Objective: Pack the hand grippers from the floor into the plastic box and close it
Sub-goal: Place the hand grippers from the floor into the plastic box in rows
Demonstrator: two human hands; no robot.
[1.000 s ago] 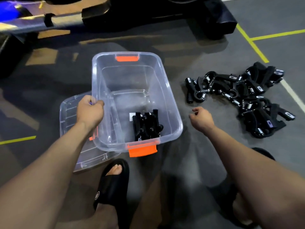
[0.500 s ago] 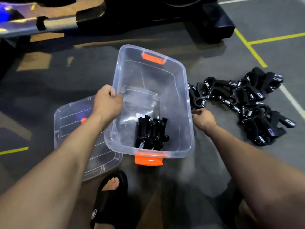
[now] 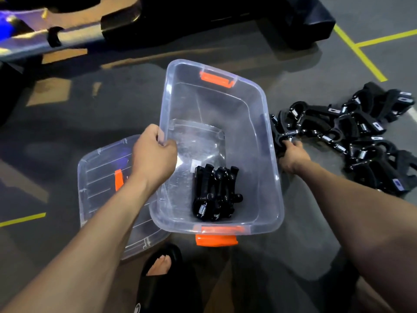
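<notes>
Clear plastic box [image 3: 259, 123] sits on the floor [image 3: 304, 222] at centre, turned a bit so its far end swings right. Orange latches: one on far rim [image 3: 217, 79], one on near end [image 3: 216, 240]. Inside, at the near end, a small bunch of black hand grippers [image 3: 214, 195] lies w/ silver springs showing.

Left hand [image 3: 153, 154] grips the box's left rim, thumb inside the wall, fingers [image 3: 147, 132] curled over the outer edge. Right hand [image 3: 293, 154] is down on the floor just right of the box, fingers clenched round the handle of one black gripper [image 3: 281, 137] at the near-left edge of the pile; that gripper lies right against the box's right wall.

Rest of the loose grippers [image 3: 361, 136] form a tangled heap on the floor to the right, black handles, metal springs, small labels; heap runs to the frame's right edge. A few overlap; exact count can't tell.

Clear lid [image 3: 99, 177] lies flat on the floor left of the box, partly under the left forearm, w/ an orange latch piece [image 3: 119, 179] on it; box's near-left corner overlaps the lid.

Foot in a black slide sandal [image 3: 162, 279] at bottom centre, just near of the box. Yellow floor lines [image 3: 358, 50] top right and far left. Dark equipment base [image 3: 293, 21] across the top.
</notes>
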